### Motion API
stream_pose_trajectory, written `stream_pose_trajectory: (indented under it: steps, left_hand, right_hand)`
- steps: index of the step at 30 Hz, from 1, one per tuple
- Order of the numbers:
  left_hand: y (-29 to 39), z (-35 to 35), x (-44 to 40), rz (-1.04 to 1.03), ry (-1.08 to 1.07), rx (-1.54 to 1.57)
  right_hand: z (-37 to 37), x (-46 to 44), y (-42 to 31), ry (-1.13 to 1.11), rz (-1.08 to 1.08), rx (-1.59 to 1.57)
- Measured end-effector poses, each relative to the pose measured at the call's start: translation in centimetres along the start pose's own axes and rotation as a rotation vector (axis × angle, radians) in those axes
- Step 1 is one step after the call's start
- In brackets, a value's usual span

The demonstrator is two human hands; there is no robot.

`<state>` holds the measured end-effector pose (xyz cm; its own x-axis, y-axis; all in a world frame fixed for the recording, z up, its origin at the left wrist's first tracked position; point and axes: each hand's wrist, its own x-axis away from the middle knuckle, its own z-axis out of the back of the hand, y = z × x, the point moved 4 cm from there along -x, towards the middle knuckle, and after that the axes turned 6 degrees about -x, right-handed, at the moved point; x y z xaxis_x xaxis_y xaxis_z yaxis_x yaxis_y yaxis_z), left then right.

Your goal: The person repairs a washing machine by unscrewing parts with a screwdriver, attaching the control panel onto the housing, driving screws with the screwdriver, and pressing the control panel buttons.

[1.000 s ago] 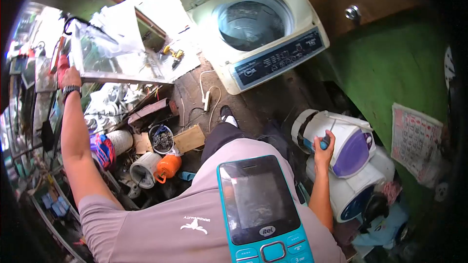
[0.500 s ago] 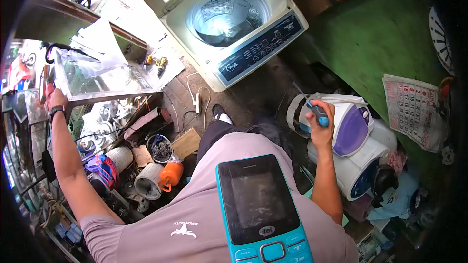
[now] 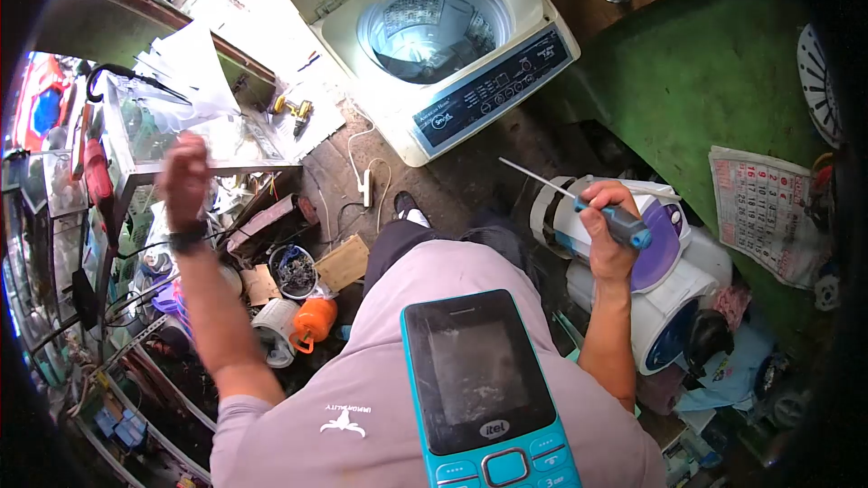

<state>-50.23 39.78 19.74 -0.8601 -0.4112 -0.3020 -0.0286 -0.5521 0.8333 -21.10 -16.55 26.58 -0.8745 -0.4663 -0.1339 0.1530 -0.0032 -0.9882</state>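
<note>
My right hand is wrapped round the grey-and-blue handle of a screwdriver, whose long shaft points up and left. Just behind that hand are a white appliance with a purple panel and other white housings. My left hand is smeared by motion beside the glass-sided case, so its fingers cannot be read. To its left hangs a red-handled tool. A top-load washing machine with its lid raised stands ahead. In front of my shirt is a teal keypad phone.
A yellow drill lies on a pale sheet. On the floor are a white power strip, a bucket of small parts and an orange container. At right are a green surface and a calendar sheet.
My left hand has swung right, away from the case's left edge and the red-handled tool. My right hand has shifted slightly right, and the screwdriver's shaft now shows at full length.
</note>
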Motion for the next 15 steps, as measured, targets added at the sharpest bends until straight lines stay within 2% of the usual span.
stream_pose_trajectory:
  steps: [1,3,5,6,7,10,13,15]
  left_hand:
    - [-2.2,-4.4,1.5,0.208,0.061,0.618]
    - [1.5,-15.9,1.8,0.730,-0.100,1.226]
    - [6.5,-24.6,1.1,0.750,-0.245,1.411]
    - [8.1,-27.7,1.2,0.753,-0.402,1.317]
    - [8.9,-30.9,1.5,0.762,-0.479,1.411]
    - [11.7,-34.1,1.2,0.827,-0.514,1.418]
    - [11.6,-36.1,1.3,0.855,-0.435,1.309]
    - [11.8,-37.0,0.8,0.837,-0.481,1.258]
  right_hand:
    - [-0.9,-0.5,-0.9,-0.071,0.027,0.015]
    - [-2.9,-1.4,-1.4,-0.182,0.112,0.100]
    - [-6.2,-2.0,-1.1,-0.300,0.146,0.185]
    - [-8.1,-2.0,-0.4,-0.352,0.123,0.179]
    - [-9.7,-2.1,0.4,-0.427,0.150,0.228]
    - [-12.0,-2.0,1.8,-0.543,0.162,0.286]
    - [-10.6,-2.7,3.6,-0.563,0.175,0.307]
    - [-9.3,-3.5,4.4,-0.583,0.170,0.304]
